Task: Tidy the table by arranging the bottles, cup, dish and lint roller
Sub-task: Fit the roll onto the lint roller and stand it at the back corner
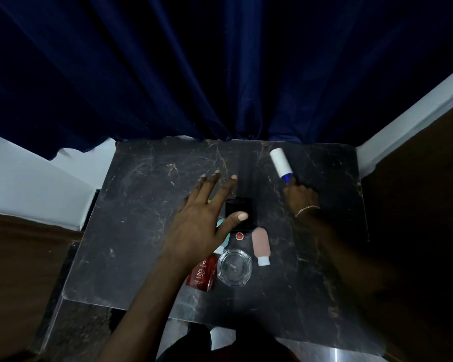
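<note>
My right hand (301, 195) is closed on the blue handle of the lint roller (280, 162), whose white roll points toward the far right of the dark marble table (147, 231). My left hand (202, 218) hovers with fingers spread over a black cup (239, 211), thumb at its rim, holding nothing. Near the front lie a red bottle (203, 274), a clear glass dish (234, 267) and a pink bottle (261, 245) with a white cap. A small red-capped item (239, 235) sits between them. A light blue object (224, 240) is partly hidden under my left hand.
A dark blue curtain (220, 69) hangs right behind the table's far edge. White wall strips (24, 178) and brown floor flank the table on both sides. A lower marble ledge (89, 327) runs below the front edge.
</note>
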`<act>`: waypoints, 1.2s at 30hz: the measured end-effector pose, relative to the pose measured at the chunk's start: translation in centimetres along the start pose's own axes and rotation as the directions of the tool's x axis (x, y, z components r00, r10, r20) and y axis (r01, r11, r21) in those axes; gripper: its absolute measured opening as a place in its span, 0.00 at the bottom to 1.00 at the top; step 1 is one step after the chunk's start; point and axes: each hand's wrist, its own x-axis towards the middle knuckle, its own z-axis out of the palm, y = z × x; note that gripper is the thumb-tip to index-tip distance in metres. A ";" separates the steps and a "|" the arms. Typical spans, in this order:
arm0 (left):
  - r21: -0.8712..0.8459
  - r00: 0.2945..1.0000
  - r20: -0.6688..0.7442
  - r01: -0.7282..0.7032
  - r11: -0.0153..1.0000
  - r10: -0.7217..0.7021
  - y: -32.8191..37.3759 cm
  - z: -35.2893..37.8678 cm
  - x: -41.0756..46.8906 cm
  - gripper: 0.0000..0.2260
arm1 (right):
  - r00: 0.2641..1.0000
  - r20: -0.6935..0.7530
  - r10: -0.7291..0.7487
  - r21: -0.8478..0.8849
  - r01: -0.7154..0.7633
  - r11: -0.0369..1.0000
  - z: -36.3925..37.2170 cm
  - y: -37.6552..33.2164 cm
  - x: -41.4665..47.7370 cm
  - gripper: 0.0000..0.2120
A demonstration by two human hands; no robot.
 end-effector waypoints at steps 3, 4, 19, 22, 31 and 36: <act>0.029 1.000 0.006 0.005 1.000 -0.005 0.0 0.2 0.0 0.35 | 0.992 -0.032 0.126 0.112 -0.122 0.986 0.1 2.8 0.7 0.22; 0.036 1.000 0.006 0.005 0.999 -0.005 0.0 0.3 0.0 0.35 | 0.985 -0.048 0.167 0.149 -0.158 0.976 0.2 3.9 0.9 0.22; 0.112 0.999 -0.043 -0.017 0.994 0.022 0.0 1.4 0.5 0.40 | 0.960 -0.137 0.243 0.138 -0.225 0.965 1.5 8.3 2.0 0.23; 0.108 0.999 -0.037 -0.010 0.994 0.014 0.1 1.3 0.5 0.40 | 0.977 -0.106 0.183 0.119 -0.170 0.978 1.9 6.2 2.2 0.21; 0.091 1.000 -0.026 0.003 0.996 -0.001 0.5 1.1 0.3 0.39 | 0.990 -0.016 -0.140 -0.180 0.135 0.974 3.5 -0.1 1.2 0.25; 0.086 1.000 -0.020 0.009 0.996 -0.007 0.5 1.0 -0.2 0.39 | 0.971 -0.008 -0.238 -0.228 0.230 0.946 4.6 -1.7 0.8 0.23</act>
